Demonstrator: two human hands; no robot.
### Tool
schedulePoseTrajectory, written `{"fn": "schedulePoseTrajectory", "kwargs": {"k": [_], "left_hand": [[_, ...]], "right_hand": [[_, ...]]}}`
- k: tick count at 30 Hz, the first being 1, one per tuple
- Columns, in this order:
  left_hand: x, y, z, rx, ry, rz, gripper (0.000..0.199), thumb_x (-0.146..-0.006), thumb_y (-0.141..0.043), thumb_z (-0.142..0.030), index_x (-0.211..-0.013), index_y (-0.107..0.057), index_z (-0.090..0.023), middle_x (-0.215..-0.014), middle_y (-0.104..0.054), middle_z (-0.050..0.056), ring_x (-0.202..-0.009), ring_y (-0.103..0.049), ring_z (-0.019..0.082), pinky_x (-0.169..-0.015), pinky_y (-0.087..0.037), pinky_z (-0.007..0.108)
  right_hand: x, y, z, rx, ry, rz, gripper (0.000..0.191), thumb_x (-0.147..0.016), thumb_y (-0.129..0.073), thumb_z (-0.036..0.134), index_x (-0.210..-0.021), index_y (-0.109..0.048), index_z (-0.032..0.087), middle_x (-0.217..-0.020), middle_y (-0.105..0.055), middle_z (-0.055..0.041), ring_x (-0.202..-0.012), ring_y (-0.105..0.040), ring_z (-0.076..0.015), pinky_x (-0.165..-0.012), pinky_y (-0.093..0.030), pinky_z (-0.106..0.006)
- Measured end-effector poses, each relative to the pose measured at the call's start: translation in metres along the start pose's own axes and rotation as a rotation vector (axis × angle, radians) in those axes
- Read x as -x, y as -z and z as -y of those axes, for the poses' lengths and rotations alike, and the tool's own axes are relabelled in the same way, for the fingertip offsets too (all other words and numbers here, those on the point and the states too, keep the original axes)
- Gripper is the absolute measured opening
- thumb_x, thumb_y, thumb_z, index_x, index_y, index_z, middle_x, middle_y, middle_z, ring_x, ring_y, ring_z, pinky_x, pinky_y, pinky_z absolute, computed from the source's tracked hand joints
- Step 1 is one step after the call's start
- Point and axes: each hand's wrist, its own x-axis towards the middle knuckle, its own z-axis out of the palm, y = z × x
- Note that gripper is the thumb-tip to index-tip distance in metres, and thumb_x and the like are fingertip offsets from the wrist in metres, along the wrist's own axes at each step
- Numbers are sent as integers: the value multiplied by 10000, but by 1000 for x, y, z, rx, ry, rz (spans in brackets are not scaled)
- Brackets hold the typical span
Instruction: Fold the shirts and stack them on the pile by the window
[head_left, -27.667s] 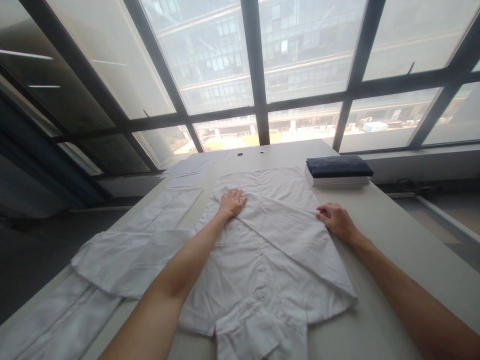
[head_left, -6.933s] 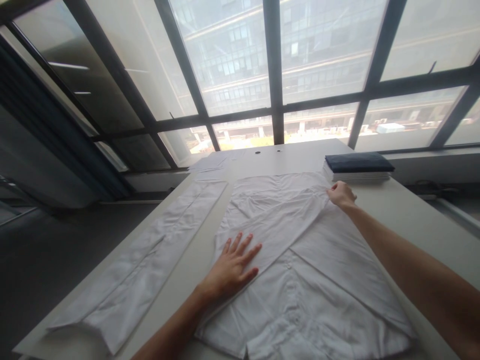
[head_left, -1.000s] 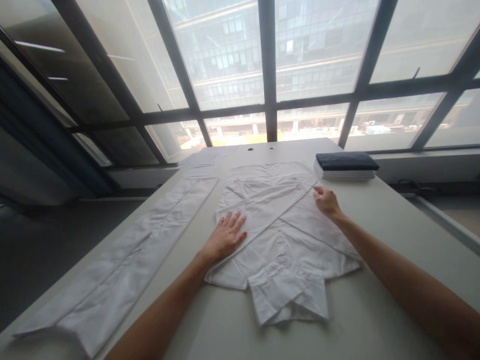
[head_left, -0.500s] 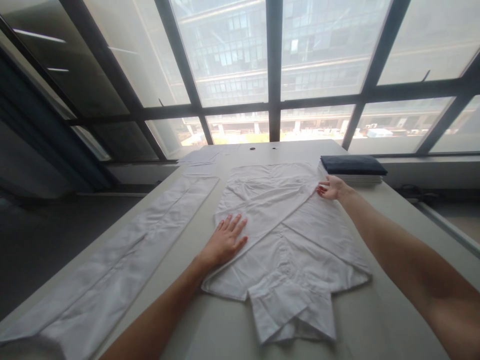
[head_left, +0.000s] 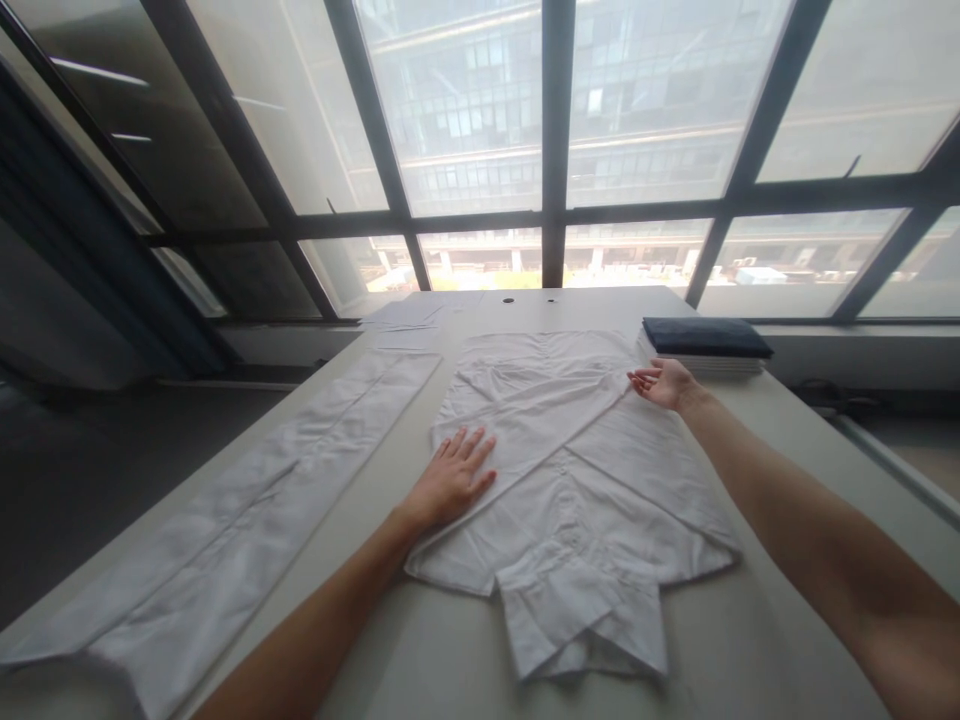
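A white shirt (head_left: 592,480) lies spread on the table, its collar (head_left: 570,620) pointing toward me. One sleeve (head_left: 540,415) is folded slantwise across the body, up toward the right. On the left part of that sleeve my left hand (head_left: 452,478) rests flat, fingers spread. My right hand (head_left: 666,384) is at the shirt's far right side, with its fingers curled on the sleeve's end. The thumb side is turned partly away, and the exact grip is small in view.
A long folded white cloth (head_left: 247,510) lies along the left of the white table (head_left: 390,650). White sheets (head_left: 401,318) are at the back left. A dark folded item (head_left: 705,337) tops a white stack at the back right. Large windows (head_left: 480,120) rise behind.
My right hand has shifted slightly left and down with the sleeve's end. My left hand stays flat in the same place. The view has tipped up a little.
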Motion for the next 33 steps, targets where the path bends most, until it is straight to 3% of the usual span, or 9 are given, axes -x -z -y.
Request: {"fn": "schedulePoseTrajectory", "kwargs": {"k": [5, 10, 14, 18, 22, 25, 27, 30, 33], "left_hand": [[0, 0, 0, 14, -3, -21, 598, -1029, -407, -521, -1550, -417, -228, -1628, -333, 109, -1508, -263, 352, -1187, -289, 557], [-4, 7, 5, 22, -23, -85, 524, -1030, -417, -483, -1503, -487, -269, -1583, -425, 82, -1483, -331, 316, -1199, -277, 552], [-5, 6, 8, 9, 21, -103, 546, -1030, -400, -513, -1521, -461, -283, -1600, -398, 78, -1498, -296, 325, -1197, -270, 555], [-4, 0, 8, 9, 34, -19, 586, -1025, -390, -570, -1549, -412, -310, -1634, -327, 88, -1504, -266, 364, -1178, -270, 588], [-4, 0, 7, 8, 30, -15, 567, -1024, -421, -540, -1541, -427, -307, -1627, -338, 95, -1500, -273, 372, -1178, -246, 620], [-1, 15, 0, 11, -13, -32, 524, -1021, -471, -466, -1518, -464, -299, -1594, -400, 97, -1486, -309, 369, -1174, -227, 661], [3, 29, -10, 42, -72, -44, 518, -1023, -487, -424, -1523, -453, -292, -1588, -414, 87, -1492, -310, 339, -1187, -244, 628], [9, 45, -33, 113, -176, -44, 531, -1045, -447, -439, -1556, -388, -307, -1608, -383, 60, -1516, -268, 277, -1220, -238, 541], [12, 44, -56, 142, -251, 20, 539, -1058, -391, -490, -1572, -345, -335, -1637, -322, 31, -1536, -208, 264, -1231, -205, 538]], "right_hand": [[7, 13, -1, 72, 154, -28, 167, -914, -411, 102, -1019, -516, 176, -1011, -541, -85, -864, -680, -155, -619, -597, -231], [10, 24, -9, 289, 328, -154, 237, -813, -500, 74, -1013, -558, 188, -1003, -575, -70, -881, -686, -187, -727, -610, -332], [14, 12, -23, 518, 545, -199, 361, -752, -518, 119, -1086, -645, 169, -1183, -630, -121, -1158, -595, -268, -988, -527, -458], [33, -10, -46, 700, 731, -82, 377, -728, -516, 123, -1032, -736, 160, -1344, -601, -127, -1317, -489, -280, -1162, -364, -432], [76, -17, -78, 942, 903, 100, 313, -823, -509, 166, -1014, -755, 199, -1192, -684, -104, -1180, -594, -267, -1104, -424, -417], [117, -5, -101, 1163, 1037, 245, 294, -906, -484, 232, -1043, -745, 217, -1093, -709, -97, -1061, -649, -263, -1013, -493, -411], [142, 9, -114, 1244, 1069, 279, 302, -934, -475, 255, -1085, -737, 239, -1125, -707, -94, -1096, -643, -267, -1007, -500, -413], [167, 30, -129, 1392, 1079, 256, 382, -971, -455, 306, -1292, -660, 269, -1345, -638, -90, -1283, -555, -268, -1091, -446, -433], [172, 47, -140, 1586, 1013, 240, 520, -993, -443, 400, -1483, -502, 238, -1564, -448, -111, -1454, -384, -285, -1182, -325, -495]]}}
